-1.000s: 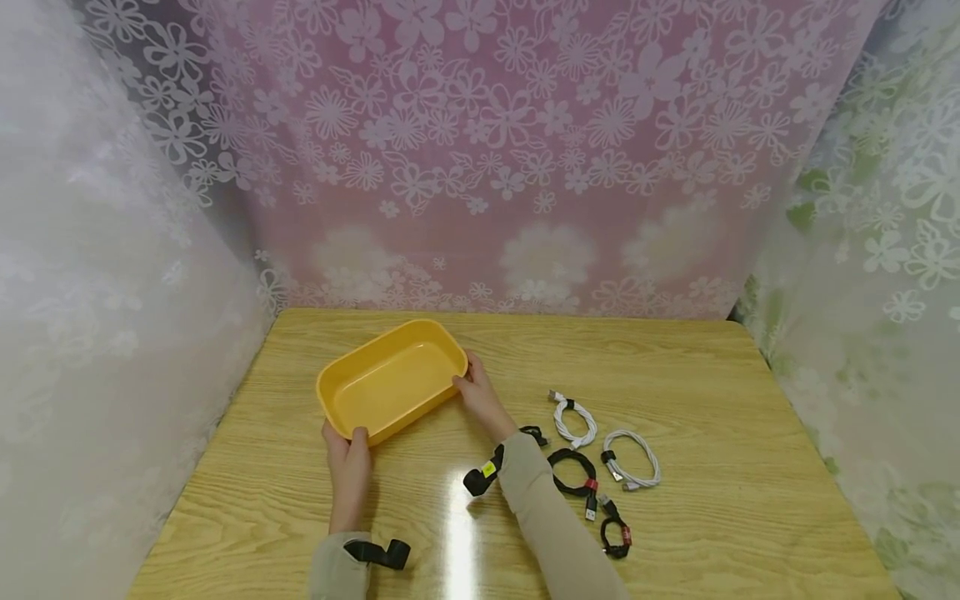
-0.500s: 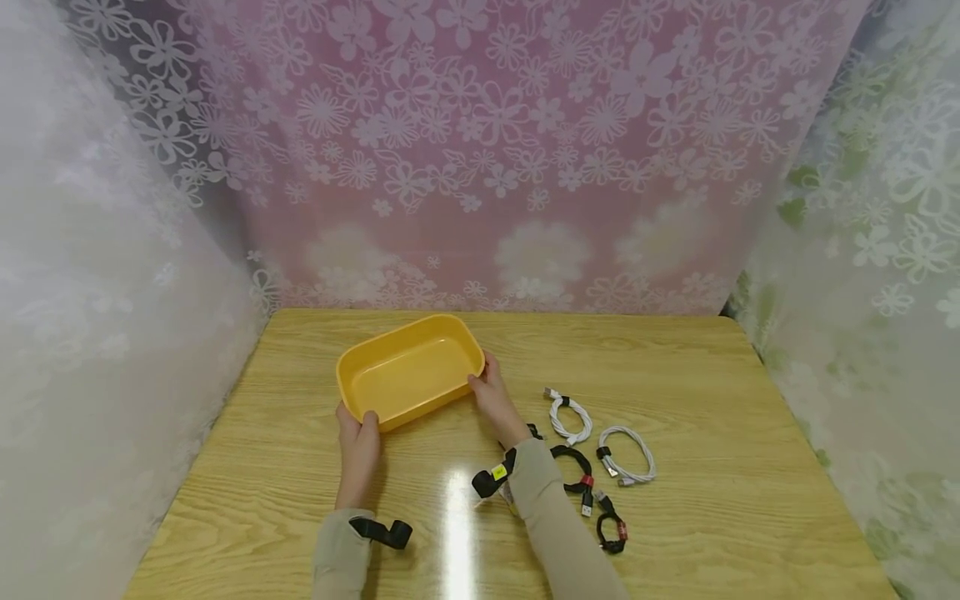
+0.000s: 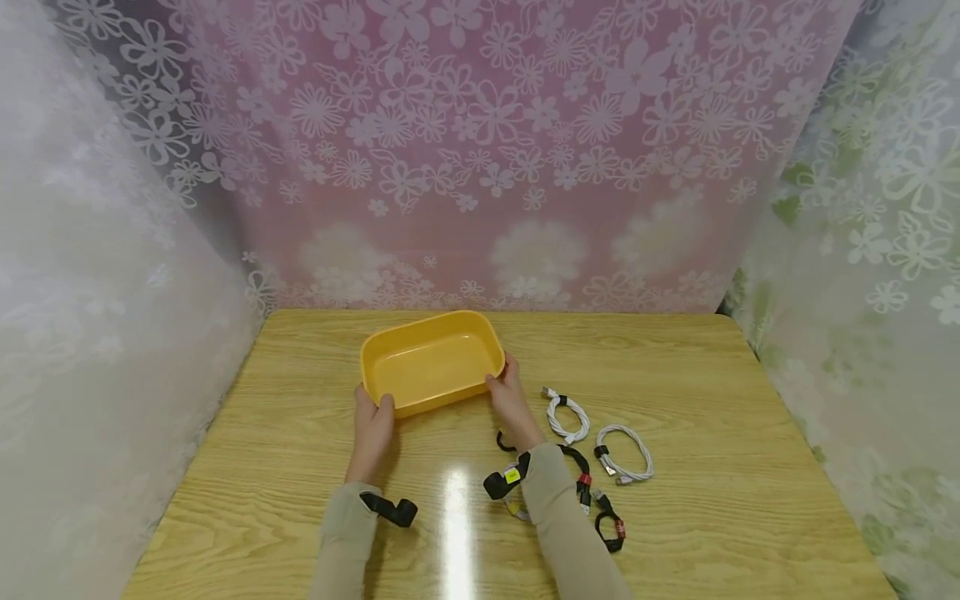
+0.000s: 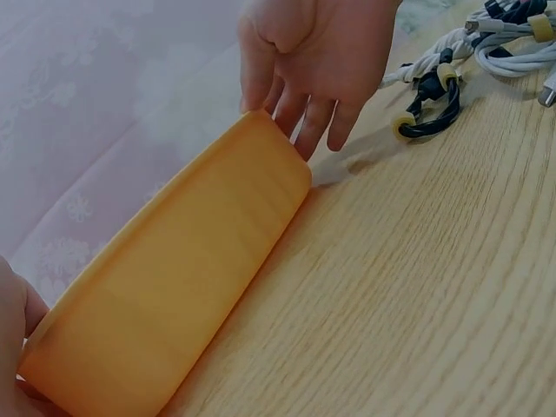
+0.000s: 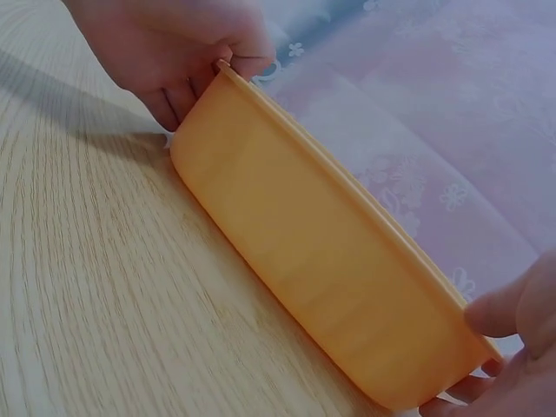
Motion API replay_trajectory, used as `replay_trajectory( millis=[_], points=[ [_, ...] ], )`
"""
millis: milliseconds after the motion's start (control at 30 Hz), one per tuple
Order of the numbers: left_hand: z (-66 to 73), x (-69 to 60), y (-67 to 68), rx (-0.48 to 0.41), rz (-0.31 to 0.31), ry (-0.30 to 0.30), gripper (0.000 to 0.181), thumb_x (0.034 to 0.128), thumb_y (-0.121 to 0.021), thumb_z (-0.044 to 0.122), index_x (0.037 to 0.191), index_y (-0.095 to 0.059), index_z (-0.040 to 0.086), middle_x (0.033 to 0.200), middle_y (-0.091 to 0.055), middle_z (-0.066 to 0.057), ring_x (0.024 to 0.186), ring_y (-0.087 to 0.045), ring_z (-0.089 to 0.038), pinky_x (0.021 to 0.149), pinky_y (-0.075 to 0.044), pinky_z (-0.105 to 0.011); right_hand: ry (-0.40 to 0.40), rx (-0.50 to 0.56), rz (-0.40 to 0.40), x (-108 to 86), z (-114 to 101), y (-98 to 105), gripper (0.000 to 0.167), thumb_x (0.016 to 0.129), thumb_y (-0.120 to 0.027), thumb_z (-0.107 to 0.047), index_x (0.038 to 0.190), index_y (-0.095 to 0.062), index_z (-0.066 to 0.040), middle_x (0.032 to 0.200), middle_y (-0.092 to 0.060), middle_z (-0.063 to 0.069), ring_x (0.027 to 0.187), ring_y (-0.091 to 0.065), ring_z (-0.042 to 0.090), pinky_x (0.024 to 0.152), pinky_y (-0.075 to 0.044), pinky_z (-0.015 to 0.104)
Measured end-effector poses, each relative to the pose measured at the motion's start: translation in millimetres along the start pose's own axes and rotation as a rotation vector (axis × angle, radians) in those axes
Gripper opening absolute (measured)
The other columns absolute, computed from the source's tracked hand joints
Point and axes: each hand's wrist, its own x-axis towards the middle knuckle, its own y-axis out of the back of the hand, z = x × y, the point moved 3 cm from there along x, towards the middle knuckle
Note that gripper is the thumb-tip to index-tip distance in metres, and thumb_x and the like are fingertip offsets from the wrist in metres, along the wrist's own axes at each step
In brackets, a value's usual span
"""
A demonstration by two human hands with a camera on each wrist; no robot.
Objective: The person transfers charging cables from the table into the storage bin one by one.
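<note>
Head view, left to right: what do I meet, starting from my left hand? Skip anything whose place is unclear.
Left hand, yellow tray, right hand, twisted white cable, rightmost white cable.

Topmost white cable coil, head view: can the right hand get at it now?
Probably not without letting go: the right hand grips the yellow tray. Otherwise the way looks free; the coil lies uncovered on the table, beside that hand.
</note>
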Motion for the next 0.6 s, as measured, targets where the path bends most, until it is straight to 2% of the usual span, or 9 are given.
replay_trajectory(
  millis=[267, 367, 500, 600],
  points=[
    [-0.8, 8.9, -9.5, 0.002, -0.053, -0.025, 0.048, 0.1002, -0.039, 0.013, 0.146, -0.027, 0.003, 0.136, -0.043, -0.016, 0.120, -0.042, -0.023, 0.107, -0.031, -0.043, -0.036, 0.014, 0.037, -6.3, -1, 12, 0.059, 0.106, -0.038, -0.006, 0.155, -0.006, -0.007, 0.161, -0.012, 0.017, 0.148, -0.017, 0.031, 0.117, -0.019, 0.046],
    [6.4, 9.1, -12.0, -0.002, -0.078, -0.012, 0.049, 0.1006, -0.038, 0.011, 0.147, -0.026, 0.000, 0.137, -0.042, -0.019, 0.121, -0.043, -0.025, 0.106, -0.032, -0.044, -0.052, 0.011, 0.046, -10.6, -5, 16, 0.059, 0.106, -0.039, -0.007, 0.156, -0.007, -0.008, 0.161, -0.013, 0.017, 0.147, -0.018, 0.031, 0.117, -0.019, 0.047],
    [8.4, 13.2, -18.0, 0.004, -0.085, -0.010, 0.050, 0.1000, -0.038, 0.007, 0.147, -0.026, -0.004, 0.138, -0.043, -0.022, 0.122, -0.043, -0.028, 0.106, -0.032, -0.046, -0.033, 0.033, 0.076, -12.6, -6, 20, 0.059, 0.105, -0.039, -0.003, 0.156, -0.008, -0.007, 0.160, -0.015, 0.019, 0.147, -0.019, 0.033, 0.117, -0.021, 0.047],
    [2.2, 17.4, -23.4, 0.008, -0.082, -0.019, 0.049, 0.1001, -0.039, 0.010, 0.147, -0.027, -0.001, 0.138, -0.044, -0.021, 0.122, -0.044, -0.028, 0.107, -0.032, -0.046, -0.011, 0.044, 0.108, -11.5, -3, 23, 0.060, 0.104, -0.038, -0.001, 0.155, -0.008, -0.005, 0.160, -0.014, 0.021, 0.147, -0.019, 0.034, 0.117, -0.022, 0.046]
  ],
)
